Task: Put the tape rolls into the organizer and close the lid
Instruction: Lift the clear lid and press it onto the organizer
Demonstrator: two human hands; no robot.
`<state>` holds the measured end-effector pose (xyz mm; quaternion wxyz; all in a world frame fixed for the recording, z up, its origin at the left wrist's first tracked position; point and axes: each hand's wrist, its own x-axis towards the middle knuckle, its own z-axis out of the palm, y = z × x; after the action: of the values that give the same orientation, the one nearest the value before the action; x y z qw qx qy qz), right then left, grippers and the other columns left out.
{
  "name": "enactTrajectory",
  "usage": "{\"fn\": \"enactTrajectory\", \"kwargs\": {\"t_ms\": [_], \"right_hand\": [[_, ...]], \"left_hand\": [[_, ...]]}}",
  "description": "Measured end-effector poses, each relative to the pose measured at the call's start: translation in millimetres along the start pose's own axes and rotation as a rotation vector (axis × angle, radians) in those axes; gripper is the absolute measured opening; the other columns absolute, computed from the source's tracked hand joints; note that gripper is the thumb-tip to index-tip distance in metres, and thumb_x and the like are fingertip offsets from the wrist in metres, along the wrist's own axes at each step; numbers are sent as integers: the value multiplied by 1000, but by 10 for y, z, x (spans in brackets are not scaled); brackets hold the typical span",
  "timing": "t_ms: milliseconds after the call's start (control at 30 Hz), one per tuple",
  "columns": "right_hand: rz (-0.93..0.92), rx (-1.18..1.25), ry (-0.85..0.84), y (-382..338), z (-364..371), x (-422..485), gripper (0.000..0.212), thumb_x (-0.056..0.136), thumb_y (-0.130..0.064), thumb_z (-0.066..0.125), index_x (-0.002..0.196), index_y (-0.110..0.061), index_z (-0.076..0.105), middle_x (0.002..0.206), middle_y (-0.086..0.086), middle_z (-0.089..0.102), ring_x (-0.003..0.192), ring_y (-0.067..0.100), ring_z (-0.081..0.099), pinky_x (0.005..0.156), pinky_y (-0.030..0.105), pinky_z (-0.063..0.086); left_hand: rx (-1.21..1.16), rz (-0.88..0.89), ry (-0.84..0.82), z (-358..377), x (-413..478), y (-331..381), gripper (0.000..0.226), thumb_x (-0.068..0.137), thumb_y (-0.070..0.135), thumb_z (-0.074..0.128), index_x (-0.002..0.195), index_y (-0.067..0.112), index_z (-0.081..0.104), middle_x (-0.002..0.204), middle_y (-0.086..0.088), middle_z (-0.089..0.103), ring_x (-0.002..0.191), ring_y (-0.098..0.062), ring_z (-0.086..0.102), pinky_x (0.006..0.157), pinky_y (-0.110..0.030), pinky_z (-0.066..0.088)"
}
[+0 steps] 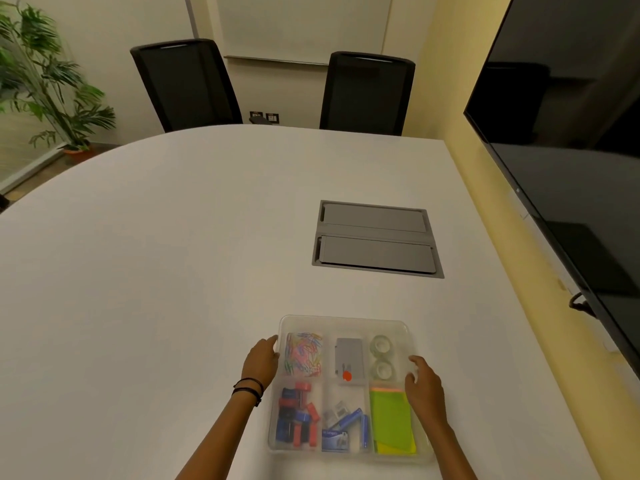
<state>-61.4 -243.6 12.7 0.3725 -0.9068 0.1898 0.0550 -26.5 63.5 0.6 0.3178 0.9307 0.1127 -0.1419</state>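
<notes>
Both tape rolls sit in the organizer, just inside the right hand fingers. The left hand and right hand rest loosely spread on the lid's side edges, gripping nothing. I judge pressing evenly along both edges would seat it.

Frosted, translucent plastic forms the organizer and its lid, on a smooth matt white table. Clear glossy tape rolls show inside, beside plastic-coated paper clips. A matt grey metal hatch sits flush in the tabletop.
</notes>
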Motion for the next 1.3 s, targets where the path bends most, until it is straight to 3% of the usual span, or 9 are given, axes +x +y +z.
{"fn": "enactTrajectory", "kwargs": {"t_ms": [133,267,367,533,667,900,1000,1133,1300], "right_hand": [[30,-12,11,72,-11,36,38,91,0,49,129,1,46,129,24,55,120,37,52,100,45,46],[65,-162,35,90,65,5,35,94,-23,51,121,0,50,119,20,60,110,35,57,87,40,49],[48,-147,35,41,91,56,32,93,-23,53,111,3,51,112,22,58,102,37,57,80,41,49],[28,-104,24,-2,56,216,30,92,-20,56,107,6,52,110,24,58,101,37,56,82,42,48],[12,-95,14,-57,47,310,30,92,-19,55,108,7,52,111,25,59,102,37,56,83,42,47],[28,-103,-7,25,93,270,31,98,-25,41,118,-2,46,109,23,65,99,37,62,80,40,51],[55,-95,25,40,154,231,32,98,-28,39,120,-6,45,108,22,65,99,37,62,82,41,51],[52,-104,107,76,229,187,29,99,-26,39,116,-4,47,103,22,68,93,38,64,78,42,52],[30,-112,135,106,265,198,26,98,-23,40,113,-4,49,97,22,69,88,39,65,74,44,54]], "left_hand": [[-13,-25,-42,36,-4,-58,41,99,12,40,139,11,34,119,-19,64,101,-33,64,89,-40,54],[23,-7,-24,92,-33,-122,39,100,18,37,139,11,34,112,-16,67,87,-30,67,79,-37,57],[25,43,33,150,-39,-142,36,100,18,36,135,10,39,107,-14,69,73,-21,60,75,-33,55],[-11,63,65,147,100,-109,34,100,16,37,132,8,43,110,-15,68,86,-28,66,77,-35,55],[-73,15,61,131,203,-86,39,100,20,37,138,10,37,115,-17,66,97,-30,64,86,-39,54],[-167,60,59,248,220,-139,40,102,30,27,141,19,31,113,-8,67,89,-22,64,80,-34,54],[-266,57,93,295,218,-160,38,102,30,29,137,20,38,106,-3,66,86,-20,63,78,-31,53],[-348,38,191,376,182,-132,31,101,29,33,121,17,53,93,5,64,76,-13,62,64,-13,46],[-383,28,214,414,196,-154,25,100,28,36,111,17,56,88,4,65,71,-8,63,66,-17,51]]}}
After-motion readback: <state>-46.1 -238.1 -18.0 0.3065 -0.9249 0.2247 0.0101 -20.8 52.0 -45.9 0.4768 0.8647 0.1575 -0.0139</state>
